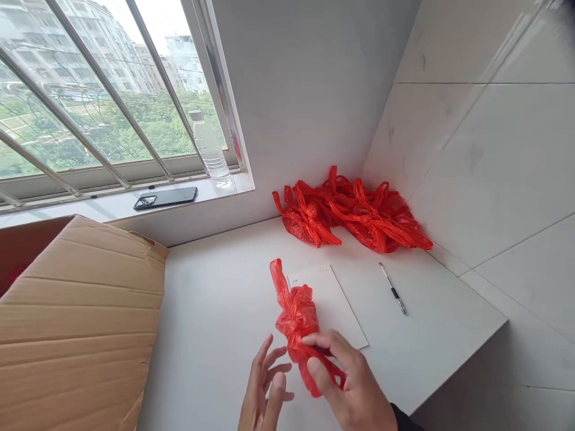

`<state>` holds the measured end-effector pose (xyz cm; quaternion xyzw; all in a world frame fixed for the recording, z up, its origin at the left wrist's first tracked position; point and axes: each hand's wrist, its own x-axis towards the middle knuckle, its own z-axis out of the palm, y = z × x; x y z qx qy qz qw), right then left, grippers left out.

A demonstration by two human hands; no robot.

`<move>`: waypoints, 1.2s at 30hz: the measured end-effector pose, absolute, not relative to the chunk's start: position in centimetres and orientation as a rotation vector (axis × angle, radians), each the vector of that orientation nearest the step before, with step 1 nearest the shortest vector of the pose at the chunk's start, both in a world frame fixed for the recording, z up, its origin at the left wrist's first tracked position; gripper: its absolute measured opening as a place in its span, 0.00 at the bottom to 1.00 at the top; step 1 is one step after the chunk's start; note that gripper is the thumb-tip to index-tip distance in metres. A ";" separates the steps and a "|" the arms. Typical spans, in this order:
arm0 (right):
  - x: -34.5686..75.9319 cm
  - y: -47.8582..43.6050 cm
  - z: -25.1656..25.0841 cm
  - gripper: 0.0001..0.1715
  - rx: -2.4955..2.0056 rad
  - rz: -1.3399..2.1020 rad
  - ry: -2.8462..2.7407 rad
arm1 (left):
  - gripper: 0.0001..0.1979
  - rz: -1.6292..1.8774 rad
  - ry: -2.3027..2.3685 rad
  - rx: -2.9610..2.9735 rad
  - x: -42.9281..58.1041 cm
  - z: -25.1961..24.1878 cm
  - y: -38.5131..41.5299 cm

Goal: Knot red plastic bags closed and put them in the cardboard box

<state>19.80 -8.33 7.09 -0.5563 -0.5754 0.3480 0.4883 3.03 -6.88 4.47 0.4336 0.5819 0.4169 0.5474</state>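
While the fingers of the right hand (pixel 353 380) pinch a knotted red plastic bag (pixel 295 314) by its near end, the left hand's (pixel 264 392) fingers are spread just beside it. It overlaps a paper sheet (pixel 336 305) on the counter (pixel 215 311); a black-gripped pen (pixel 393 290) and heaped red bags (pixel 359 209) lie beyond.

Covered and cut off

A bag (pixel 296 314) hides part of the paper (pixel 344 311), whose marks (pixel 294 280) are too small to read. Left of the paper, a box (pixel 85 323) runs out of view; below-left, so does the left hand (pixel 264 392).
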 end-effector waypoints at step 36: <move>19.5 -7.2 3.9 0.22 -1.328 0.407 -2.070 | 0.14 0.884 1.243 1.539 0.3 3.3 -7.4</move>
